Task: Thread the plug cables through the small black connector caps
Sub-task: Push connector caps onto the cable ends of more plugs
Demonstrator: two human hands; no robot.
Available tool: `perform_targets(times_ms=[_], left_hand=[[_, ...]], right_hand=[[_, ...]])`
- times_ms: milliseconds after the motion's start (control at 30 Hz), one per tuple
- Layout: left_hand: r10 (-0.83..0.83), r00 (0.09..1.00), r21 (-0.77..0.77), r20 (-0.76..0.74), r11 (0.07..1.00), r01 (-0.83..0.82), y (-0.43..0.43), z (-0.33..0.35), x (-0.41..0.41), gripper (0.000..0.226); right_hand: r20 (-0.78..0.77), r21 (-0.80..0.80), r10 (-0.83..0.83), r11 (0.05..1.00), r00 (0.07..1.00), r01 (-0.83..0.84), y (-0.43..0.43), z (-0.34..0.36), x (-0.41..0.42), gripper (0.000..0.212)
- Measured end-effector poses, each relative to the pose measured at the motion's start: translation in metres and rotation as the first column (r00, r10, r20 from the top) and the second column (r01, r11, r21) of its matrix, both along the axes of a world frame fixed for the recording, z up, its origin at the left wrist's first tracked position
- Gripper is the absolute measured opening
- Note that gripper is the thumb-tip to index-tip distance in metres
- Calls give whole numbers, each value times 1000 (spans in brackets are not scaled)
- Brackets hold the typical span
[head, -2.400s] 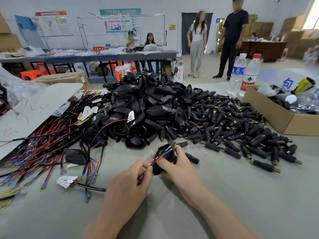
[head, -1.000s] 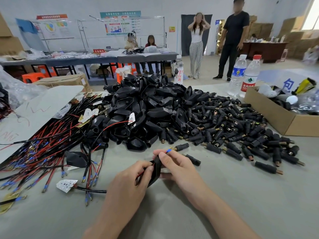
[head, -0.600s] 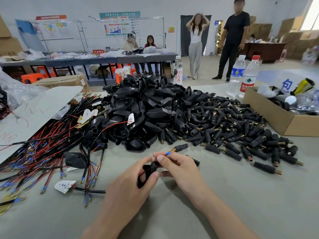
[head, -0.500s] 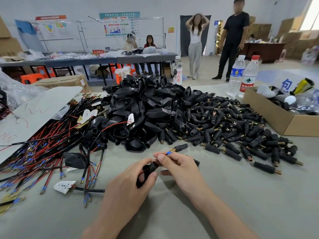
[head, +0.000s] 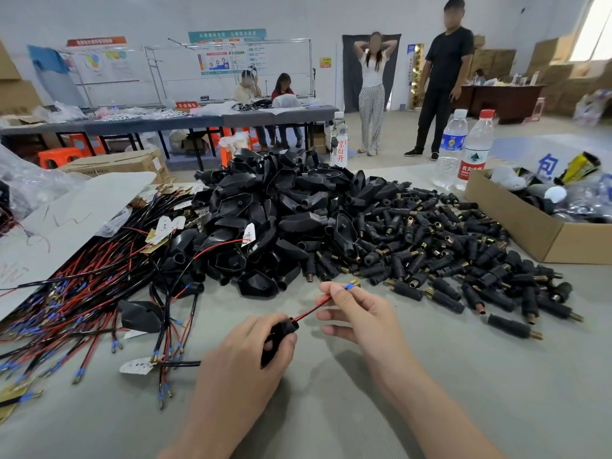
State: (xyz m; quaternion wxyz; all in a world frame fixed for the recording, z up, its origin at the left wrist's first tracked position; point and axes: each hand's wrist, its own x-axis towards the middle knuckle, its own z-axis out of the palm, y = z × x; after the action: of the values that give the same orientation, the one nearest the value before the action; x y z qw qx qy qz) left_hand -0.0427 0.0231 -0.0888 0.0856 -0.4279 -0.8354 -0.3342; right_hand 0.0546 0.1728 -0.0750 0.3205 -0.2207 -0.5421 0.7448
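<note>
My left hand (head: 241, 369) grips a small black cap (head: 277, 336) low in the middle of the grey table. A red wire (head: 311, 311) comes out of the cap's upper end and runs up to my right hand (head: 357, 309). That hand pinches the wire near its blue-sleeved metal tip (head: 351, 285). A big heap of black caps (head: 271, 213) lies just behind my hands. Loose red and black cables (head: 76, 293) with blue-tipped ends spread over the left side.
Several small black plug connectors (head: 463, 256) with brass pins cover the right of the table. An open cardboard box (head: 516, 223) stands at far right, two water bottles (head: 463, 150) behind it. Two people stand and two sit at a far table.
My hands have drawn apart: the right hand has pulled the red wire out through the cap, so a stretch of wire now shows between them. The left hand has lowered with the cap.
</note>
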Motion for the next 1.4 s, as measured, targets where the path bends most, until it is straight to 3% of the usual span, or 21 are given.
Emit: perform_targets(times_ms=[100,200,333,467,800,967,1167,1400], left_hand=[[2,1000,22,-18,1000,-2,0,2,2,18],[-9,1000,32,-13,999,9,2,1,0,33],[-68,996,78,61,995,63,2,2,1,31],[-104,993,83,59,992,99,2,-1,-4,33],[-78,994,83,77,994,72,-2,-7,-20,11],[-124,990,76,62,990,119,-2,-7,-19,17],[-140,990,123,35,983,135,1,-8,-16,17],[-156,988,113,3,982,154,0,-10,-16,18]], right_hand=[[44,-58,33,998,998,-30,0,-1,-1,22],[85,-78,129,989,988,-123,-6,-4,-4,19],[144,109,215,967,966,-231,-20,-11,-9,12],[115,107,118,986,986,-131,-15,-8,-8,16],[66,27,-12,1000,998,10,-3,-8,-6,15],[18,-67,32,997,999,-31,-4,-8,-7,13],[39,-4,120,993,992,-120,-9,-12,-9,9],[16,-11,-6,1000,1000,6,-1,-9,-5,10]])
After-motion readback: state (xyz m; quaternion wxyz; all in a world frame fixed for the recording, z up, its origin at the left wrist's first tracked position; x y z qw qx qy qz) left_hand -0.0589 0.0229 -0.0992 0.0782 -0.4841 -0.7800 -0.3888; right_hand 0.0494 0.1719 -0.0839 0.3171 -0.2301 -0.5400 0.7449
